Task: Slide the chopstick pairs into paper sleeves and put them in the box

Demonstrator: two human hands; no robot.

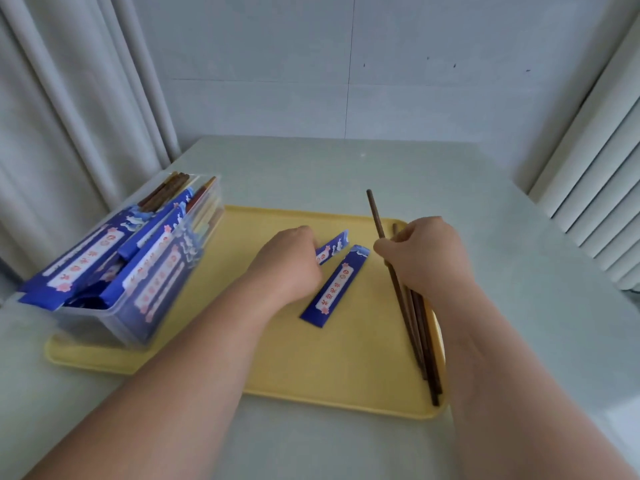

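On the yellow tray [311, 375] lie two blue paper sleeves. My left hand [287, 261] pinches the farther sleeve [333, 247], most of which is hidden under the hand. The nearer sleeve [334, 289] lies free beside it. My right hand [426, 254] grips a dark wooden chopstick [375, 213] whose far end is lifted. Several more brown chopsticks [424, 344] lie along the tray's right edge. A clear plastic box [145, 306] at the tray's left holds several sleeved chopstick pairs [104, 251].
The tray sits on a pale grey-green table [311, 168]. Curtains [69, 98] hang at the left, a white slatted radiator [602, 202] stands at the right, and a plain wall is behind.
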